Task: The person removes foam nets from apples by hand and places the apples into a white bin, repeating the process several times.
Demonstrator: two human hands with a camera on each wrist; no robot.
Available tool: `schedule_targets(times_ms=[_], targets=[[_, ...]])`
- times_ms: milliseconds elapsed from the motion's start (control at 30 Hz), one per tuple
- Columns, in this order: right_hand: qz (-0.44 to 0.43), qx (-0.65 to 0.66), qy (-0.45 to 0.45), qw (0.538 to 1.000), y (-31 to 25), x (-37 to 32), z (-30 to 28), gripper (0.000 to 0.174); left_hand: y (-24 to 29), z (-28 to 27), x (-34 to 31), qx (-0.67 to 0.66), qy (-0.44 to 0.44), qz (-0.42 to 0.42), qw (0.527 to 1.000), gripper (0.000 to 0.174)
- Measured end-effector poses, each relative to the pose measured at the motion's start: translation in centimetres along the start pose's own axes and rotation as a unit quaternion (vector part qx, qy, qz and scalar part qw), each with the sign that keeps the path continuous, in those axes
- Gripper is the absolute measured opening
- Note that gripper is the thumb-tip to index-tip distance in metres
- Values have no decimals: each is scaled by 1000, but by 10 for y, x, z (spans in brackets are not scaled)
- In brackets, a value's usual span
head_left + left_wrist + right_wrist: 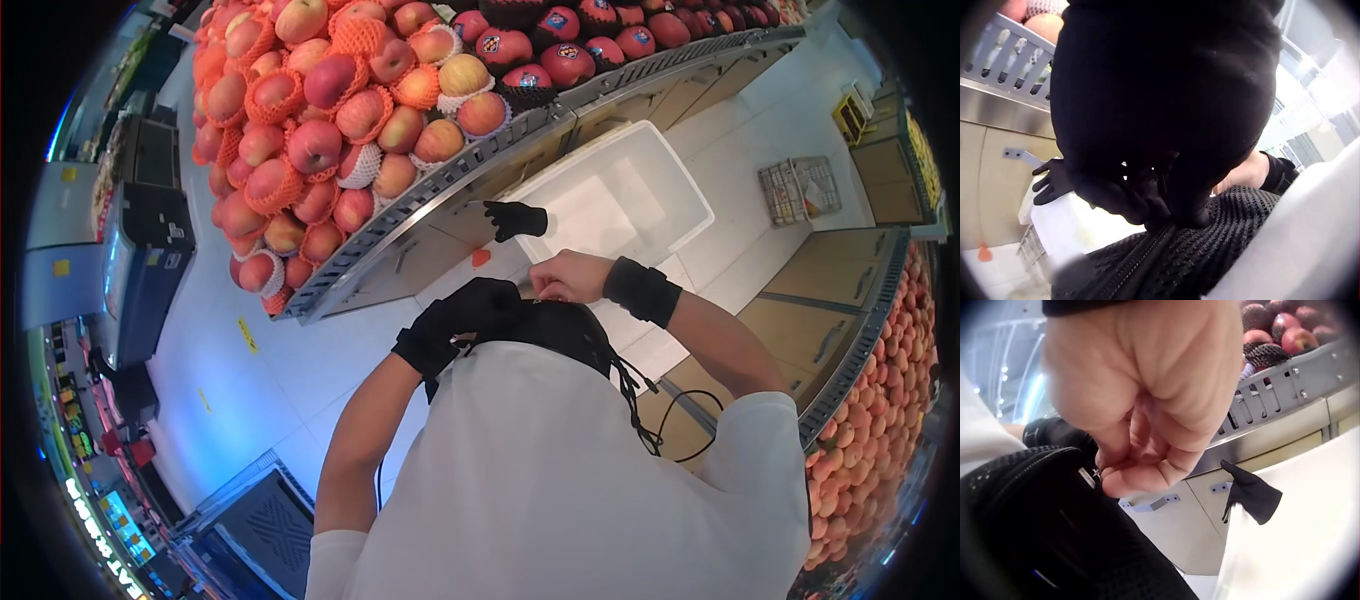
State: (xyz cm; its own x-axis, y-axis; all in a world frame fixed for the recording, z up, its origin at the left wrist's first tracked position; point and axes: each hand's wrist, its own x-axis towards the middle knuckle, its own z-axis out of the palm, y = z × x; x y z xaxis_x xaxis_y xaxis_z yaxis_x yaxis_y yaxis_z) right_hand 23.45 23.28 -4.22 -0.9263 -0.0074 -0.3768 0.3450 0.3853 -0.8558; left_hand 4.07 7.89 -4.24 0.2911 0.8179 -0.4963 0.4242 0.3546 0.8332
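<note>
A black mesh waist bag (555, 328) with a zipper sits at the person's waist. My right hand (572, 277), bare with a black band at the wrist, pinches the small metal zipper pull (1097, 474) between thumb and fingers. In a black glove, my left hand (472, 312) grips the bag beside the zipper, its fingertips pressed together on the mesh in the left wrist view. An empty black glove (517, 220) hangs over the near rim of a white plastic bin (630, 185) just beyond both hands. The bag's inside is hidden.
Apples (315, 147) in foam nets are heaped on a slatted display stand (440, 200) ahead. More fruit (870, 440) fills a stand at the right. A wire basket (790, 190) sits on the floor, and a dark freezer cabinet (150, 260) stands at the left.
</note>
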Motion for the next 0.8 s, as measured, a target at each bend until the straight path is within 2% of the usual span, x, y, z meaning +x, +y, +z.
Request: schedule_targets(times_ms=[67, 267, 367, 633, 667, 767, 800], targets=[[-21, -41, 28, 999, 0, -7, 3, 11, 0, 0, 0, 1, 12, 12, 1000, 15], [82, -20, 4, 996, -1, -38, -10, 12, -1, 4, 3, 63, 29, -5, 998, 22], [95, 32, 8, 995, 15, -65, -3, 13, 9, 2, 1, 68, 27, -37, 997, 24], [149, 45, -29, 987, 10, -101, 14, 5, -9, 4, 3, 55, 34, 14, 998, 22], [164, 37, -38, 985, 7, -100, 13, 8, -14, 5, 3, 48, 39, 24, 998, 22], [104, 23, -67, 992, 12, -95, 2, 17, -19, 6, 1, 81, 51, 31, 995, 18], [110, 37, -58, 992, 17, -90, -4, 18, -21, 7, 1, 56, 44, 22, 997, 19]])
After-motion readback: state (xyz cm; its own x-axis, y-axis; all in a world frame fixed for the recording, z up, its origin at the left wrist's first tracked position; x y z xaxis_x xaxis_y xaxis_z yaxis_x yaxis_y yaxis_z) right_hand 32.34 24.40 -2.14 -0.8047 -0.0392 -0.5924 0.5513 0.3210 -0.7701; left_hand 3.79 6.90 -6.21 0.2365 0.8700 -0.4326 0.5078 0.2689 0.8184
